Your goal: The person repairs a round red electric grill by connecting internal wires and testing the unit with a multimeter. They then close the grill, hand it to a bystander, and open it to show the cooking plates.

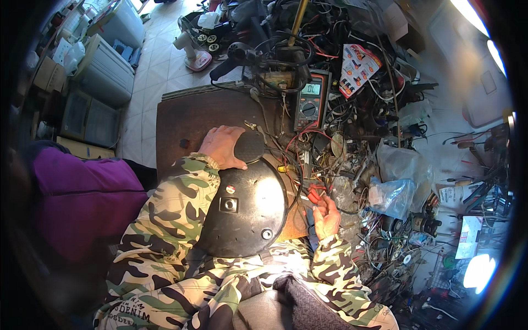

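A large rounded black plastic housing (250, 206) lies across my lap and the front of the brown board, with a square socket and a small round hole in its face. My left hand (223, 146) is closed around the dark round end piece (249, 147) at its far side, thumb towards me. To the right of the housing, my right hand (326, 219) has its fingers closed on a small red object (315, 193); its exact kind is unclear. Beyond them stands a multimeter (311, 100) with a lit screen, and red and black leads run down from it.
The brown board (187, 121) carries loose cables. Tangled wires, tools and a clear plastic bag (404, 170) crowd the right side. A printed leaflet (358, 69) lies at the back. On the left are a person in a purple garment (91, 192) and a pale cabinet (104, 71).
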Tool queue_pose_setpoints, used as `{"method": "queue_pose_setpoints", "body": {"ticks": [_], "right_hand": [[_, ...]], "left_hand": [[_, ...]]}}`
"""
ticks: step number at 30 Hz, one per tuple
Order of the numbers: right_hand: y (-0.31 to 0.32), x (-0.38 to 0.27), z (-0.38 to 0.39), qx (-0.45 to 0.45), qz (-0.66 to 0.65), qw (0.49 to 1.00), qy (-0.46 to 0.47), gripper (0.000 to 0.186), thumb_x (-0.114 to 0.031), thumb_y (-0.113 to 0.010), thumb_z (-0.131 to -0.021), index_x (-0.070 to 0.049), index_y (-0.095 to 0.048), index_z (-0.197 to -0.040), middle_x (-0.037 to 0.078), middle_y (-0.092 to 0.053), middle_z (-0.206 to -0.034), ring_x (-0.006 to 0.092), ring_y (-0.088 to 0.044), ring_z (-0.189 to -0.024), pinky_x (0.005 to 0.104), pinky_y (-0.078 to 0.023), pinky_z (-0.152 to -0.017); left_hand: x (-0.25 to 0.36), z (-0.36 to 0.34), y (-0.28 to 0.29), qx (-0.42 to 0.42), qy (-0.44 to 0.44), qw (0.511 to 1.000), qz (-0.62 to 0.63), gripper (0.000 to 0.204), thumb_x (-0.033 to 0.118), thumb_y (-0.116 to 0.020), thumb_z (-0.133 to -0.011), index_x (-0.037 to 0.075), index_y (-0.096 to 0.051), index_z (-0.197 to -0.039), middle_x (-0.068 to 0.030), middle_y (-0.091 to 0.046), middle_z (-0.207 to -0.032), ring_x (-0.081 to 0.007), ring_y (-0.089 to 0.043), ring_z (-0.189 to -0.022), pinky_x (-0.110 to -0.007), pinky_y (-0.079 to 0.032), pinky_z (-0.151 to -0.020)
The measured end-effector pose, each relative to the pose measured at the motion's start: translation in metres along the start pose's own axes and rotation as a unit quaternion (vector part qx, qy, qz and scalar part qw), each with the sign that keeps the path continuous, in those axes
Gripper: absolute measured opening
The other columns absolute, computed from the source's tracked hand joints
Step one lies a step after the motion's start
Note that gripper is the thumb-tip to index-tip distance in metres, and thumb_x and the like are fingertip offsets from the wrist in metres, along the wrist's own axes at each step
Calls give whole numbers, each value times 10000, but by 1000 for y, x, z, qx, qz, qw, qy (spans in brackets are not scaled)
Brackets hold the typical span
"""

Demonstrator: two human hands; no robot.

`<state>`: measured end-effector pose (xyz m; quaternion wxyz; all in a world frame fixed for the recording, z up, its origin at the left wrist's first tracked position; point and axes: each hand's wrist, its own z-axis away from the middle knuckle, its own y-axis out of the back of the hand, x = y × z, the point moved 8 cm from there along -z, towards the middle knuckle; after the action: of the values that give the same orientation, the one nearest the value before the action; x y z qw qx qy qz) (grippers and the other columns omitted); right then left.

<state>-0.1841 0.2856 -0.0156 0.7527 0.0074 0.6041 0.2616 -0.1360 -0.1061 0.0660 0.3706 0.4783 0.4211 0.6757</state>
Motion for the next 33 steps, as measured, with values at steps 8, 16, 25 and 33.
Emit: {"method": "queue_pose_setpoints", "body": {"ticks": [8,16,25,33], "right_hand": [[-5,16,10,-31,12,999,20,478,-10,-675,-913,69,-580,-1375,137,-726,-1031,144,-706,-830,284,-567,-774],[-112,-141,-38,-74,86,973,199,325,-151,-715,-907,48,-704,-1163,232,-726,-1007,360,-725,-902,398,-549,-804],[-173,-119,-85,-35,106,984,139,347,-228,-770,-893,70,-747,-1069,200,-772,-915,227,-727,-858,358,-556,-826],[-179,-99,-83,-47,5,992,116,297,-156,-723,-944,110,-723,-1079,162,-760,-935,194,-675,-844,332,-538,-808]], "left_hand": [[3,-1,3,-27,-11,999,-16,1006,490,-936,-602,24,-559,-1410,-192,-651,-1328,-386,-590,-1258,-458,-476,-1077],[-2,-7,-2,-29,-7,999,-12,990,445,-939,-584,22,-562,-1395,-196,-646,-1333,-385,-587,-1262,-460,-460,-1089],[15,-21,-19,-3,123,987,-107,697,271,-851,-691,38,-630,-1310,-114,-657,-1263,-299,-581,-1244,-514,-366,-1101],[16,-17,-16,50,183,978,-84,379,215,-610,-939,27,-693,-1257,-111,-693,-1219,-296,-582,-1204,-568,-344,-1102]]}}
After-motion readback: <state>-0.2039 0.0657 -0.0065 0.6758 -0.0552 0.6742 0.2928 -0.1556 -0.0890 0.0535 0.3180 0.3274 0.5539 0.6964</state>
